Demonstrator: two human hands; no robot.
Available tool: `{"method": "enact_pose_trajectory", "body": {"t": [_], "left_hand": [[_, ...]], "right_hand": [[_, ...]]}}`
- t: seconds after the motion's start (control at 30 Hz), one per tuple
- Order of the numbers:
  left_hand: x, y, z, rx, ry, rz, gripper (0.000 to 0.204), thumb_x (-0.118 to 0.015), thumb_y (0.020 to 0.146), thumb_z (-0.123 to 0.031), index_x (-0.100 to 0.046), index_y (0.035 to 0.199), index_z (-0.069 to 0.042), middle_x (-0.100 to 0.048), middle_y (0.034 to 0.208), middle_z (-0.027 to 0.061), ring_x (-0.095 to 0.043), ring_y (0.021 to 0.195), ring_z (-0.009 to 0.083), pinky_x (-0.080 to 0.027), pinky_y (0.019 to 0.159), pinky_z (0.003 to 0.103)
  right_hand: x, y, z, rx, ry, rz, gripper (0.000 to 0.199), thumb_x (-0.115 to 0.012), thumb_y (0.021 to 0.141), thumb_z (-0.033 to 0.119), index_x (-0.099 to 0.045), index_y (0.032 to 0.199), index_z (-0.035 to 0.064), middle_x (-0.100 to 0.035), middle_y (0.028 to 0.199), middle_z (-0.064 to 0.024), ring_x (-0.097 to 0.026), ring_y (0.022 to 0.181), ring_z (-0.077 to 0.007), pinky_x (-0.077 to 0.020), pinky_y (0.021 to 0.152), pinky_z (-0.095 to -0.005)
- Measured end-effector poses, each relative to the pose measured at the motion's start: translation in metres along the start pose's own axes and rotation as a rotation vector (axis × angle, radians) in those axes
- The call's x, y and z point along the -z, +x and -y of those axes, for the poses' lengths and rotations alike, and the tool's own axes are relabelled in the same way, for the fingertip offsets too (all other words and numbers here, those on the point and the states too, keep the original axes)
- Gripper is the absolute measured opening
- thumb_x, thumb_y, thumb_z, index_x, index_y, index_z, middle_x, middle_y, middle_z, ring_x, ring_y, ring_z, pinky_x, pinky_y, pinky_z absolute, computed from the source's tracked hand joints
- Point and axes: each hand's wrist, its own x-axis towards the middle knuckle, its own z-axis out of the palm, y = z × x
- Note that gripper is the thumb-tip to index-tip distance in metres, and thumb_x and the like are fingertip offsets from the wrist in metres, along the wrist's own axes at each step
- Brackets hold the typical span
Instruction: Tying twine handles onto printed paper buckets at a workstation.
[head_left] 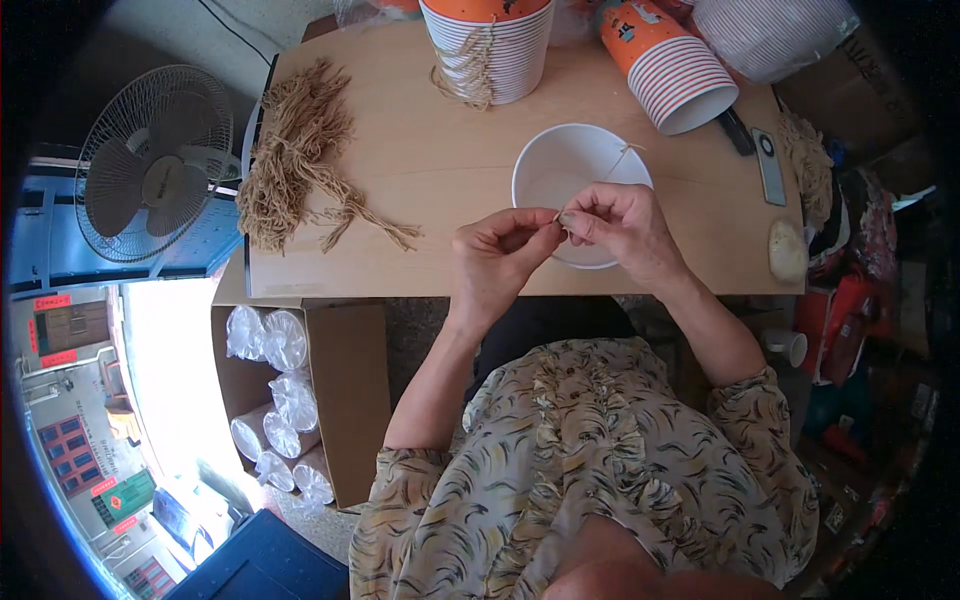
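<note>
A white paper bucket [548, 165] stands at the table's near edge, its open mouth facing up. Over its near rim, my left hand [500, 258] and my right hand [630, 235] meet, thumbs and fingertips pinched together on a thin tan cord. Most of the cord is hidden by the fingers. Another bit of tan cord [628, 150] shows at the bucket's far right rim. To the left lies a loose heap of knotted tan cords [295, 165]. Behind the bucket is a stack of orange and white paper buckets [520, 55] with tan cords hanging down its side.
Another bucket stack [685, 85] lies tipped at the back right, beside a plastic-wrapped stack [775, 35]. A phone [769, 167] and a pale rounded object [787, 250] sit along the right edge. Left are a fan [160, 165] and a carton [350, 400] of plastic-wrapped stacks.
</note>
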Motion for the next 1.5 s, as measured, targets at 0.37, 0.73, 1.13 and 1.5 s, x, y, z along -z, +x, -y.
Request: {"method": "enact_pose_trajectory", "body": {"t": [0.37,0.73,1.13,1.5], "left_hand": [[0.008,0.000,0.002,0.017,-0.006,0.118,0.014,-0.066,0.096,-0.006,-0.069,0.104,0.005,-0.072,0.090,0.0069,-0.070,0.084,0.0138,-0.058,0.078,0.026],[0.006,0.000,0.001,0.024,-0.057,0.115,0.008,-0.063,0.096,-0.001,-0.062,0.102,0.005,-0.070,0.091,0.0085,-0.071,0.084,0.0150,-0.060,0.076,0.027],[0.004,0.000,0.001,0.025,-0.027,0.145,0.006,-0.063,0.095,0.002,-0.061,0.100,0.003,-0.071,0.087,0.0091,-0.072,0.081,0.0147,-0.060,0.073,0.025],[0.007,0.001,0.010,-0.013,-0.141,0.155,0.008,-0.061,0.097,0.001,-0.058,0.103,0.004,-0.071,0.093,0.0123,-0.071,0.087,0.0174,-0.061,0.080,0.029]], "right_hand": [[0.011,-0.001,-0.003,-0.085,0.085,0.019,0.019,-0.064,0.095,0.017,-0.068,0.093,-0.0023,-0.063,0.072,0.0000,-0.056,0.066,-0.0033,-0.0452,0.058,-0.0223],[0.003,-0.006,0.007,-0.116,0.014,0.094,0.019,-0.064,0.093,0.012,-0.068,0.109,0.0021,-0.054,0.065,0.0099,-0.038,0.055,0.0022,-0.0261,0.048,-0.0187],[0.015,-0.005,0.007,-0.053,-0.079,0.195,0.012,-0.064,0.092,0.004,-0.066,0.104,-0.0007,-0.070,0.082,-0.0012,-0.064,0.079,-0.0041,-0.0499,0.070,-0.0195],[0.020,-0.004,-0.004,-0.134,0.122,0.205,0.012,-0.065,0.093,0.015,-0.060,0.095,0.0034,-0.053,0.068,0.0071,-0.040,0.055,0.0006,-0.0259,0.048,-0.0177]]}}
